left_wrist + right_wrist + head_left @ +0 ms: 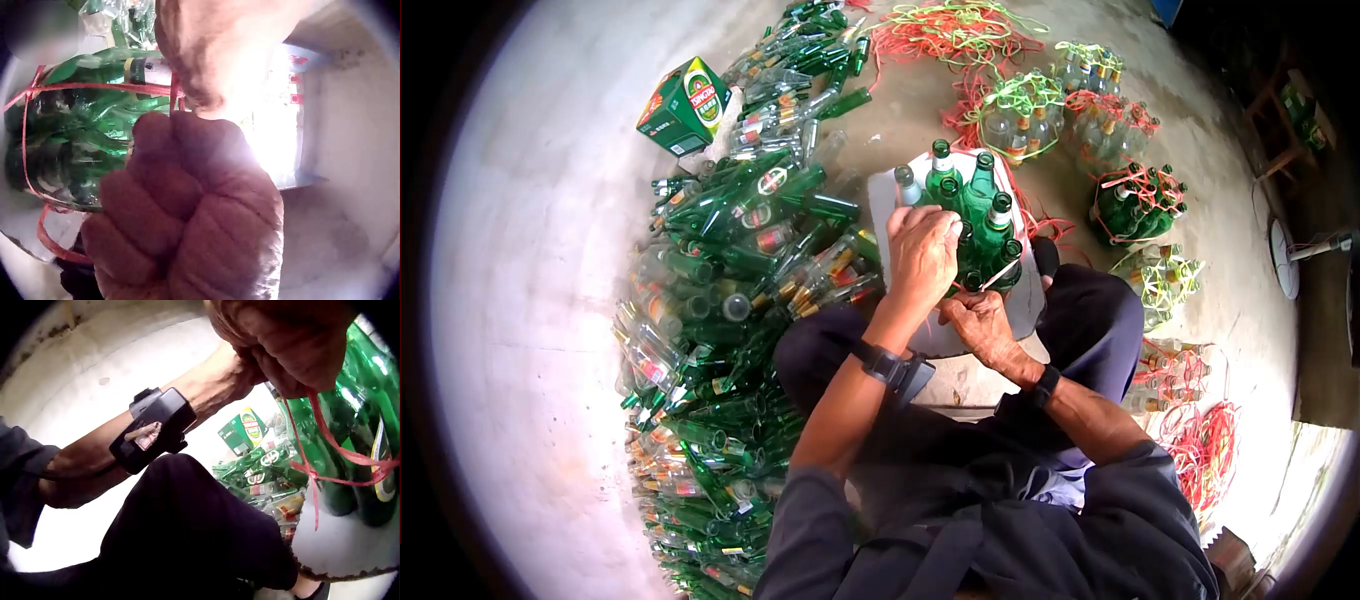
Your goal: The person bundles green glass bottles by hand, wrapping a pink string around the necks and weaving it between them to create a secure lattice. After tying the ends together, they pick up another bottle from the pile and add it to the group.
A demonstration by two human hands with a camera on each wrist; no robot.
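A bundle of green glass bottles (980,205) stands upright on a pale slab (331,540) between the person's knees. Red plastic string (87,86) runs around the bottles and crosses them. Just above the near bottle necks, the left hand (925,250) has its fingers curled around the string, which runs up to its fingertips in the left wrist view. Close beside it and lower, the right hand (983,325) grips the string too; two strands (317,415) hang taut from under its fingers in the right wrist view. The string inside both fists is hidden.
A large heap of loose bottles (740,290) covers the floor at the left, with a green beer carton (685,105) beside it. Tied bottle bundles (1140,205) line the right side. Tangled red and green string (955,35) lies at the far end, more string (1200,455) at the right.
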